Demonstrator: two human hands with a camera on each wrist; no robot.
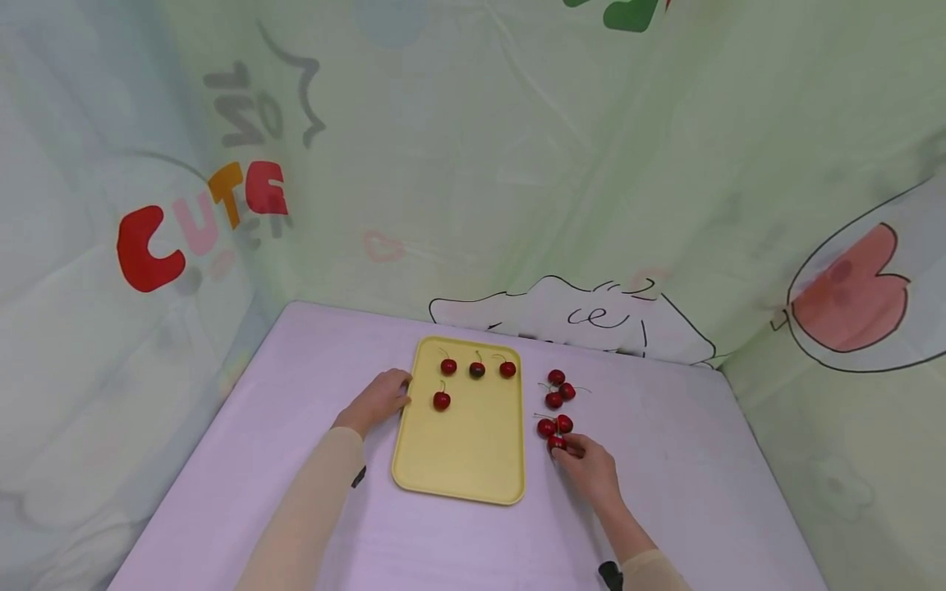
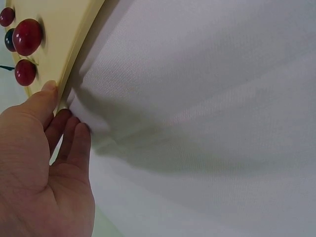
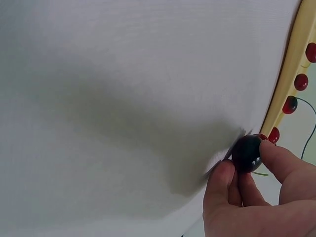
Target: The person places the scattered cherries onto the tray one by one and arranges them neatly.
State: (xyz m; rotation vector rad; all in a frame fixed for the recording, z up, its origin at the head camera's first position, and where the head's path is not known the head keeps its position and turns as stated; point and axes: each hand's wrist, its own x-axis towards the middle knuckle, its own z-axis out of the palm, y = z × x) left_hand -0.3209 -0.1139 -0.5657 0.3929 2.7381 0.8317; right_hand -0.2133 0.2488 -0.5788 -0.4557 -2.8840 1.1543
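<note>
One cherry (image 1: pixel 557 443) is pinched between the thumb and fingers of the right hand (image 1: pixel 589 474), just off the right side of a yellow tray (image 1: pixel 461 460), toward its near end. Beside it, close by, lie two loose cherries (image 1: pixel 546 428); farther back, three more (image 1: pixel 553 400) sit bunched together on the pale cloth (image 1: pixel 687 468). The left hand (image 1: pixel 378 400) holds the tray's left edge, thumb on the rim and fingers underneath or against the side. On the tray itself, three cherries (image 1: pixel 477 370) stand in a row across the far end, and a fourth cherry (image 1: pixel 441 400) sits nearer, below the left one of that row. If the cherries are being laid out on the tray, the work looks under half done: four are placed, while six, counting the pinched one, remain off it, and most of the tray's near part is bare. Whether the pinched cherry has left the cloth I cannot tell, and its stem is hard to make out. The left fingertips are partly lost behind the rim, both wrist views crop the tray, and a green print (image 1: pixel 631 14) on the curtain (image 1: pixel 458 148) is cut off at the top.
</note>
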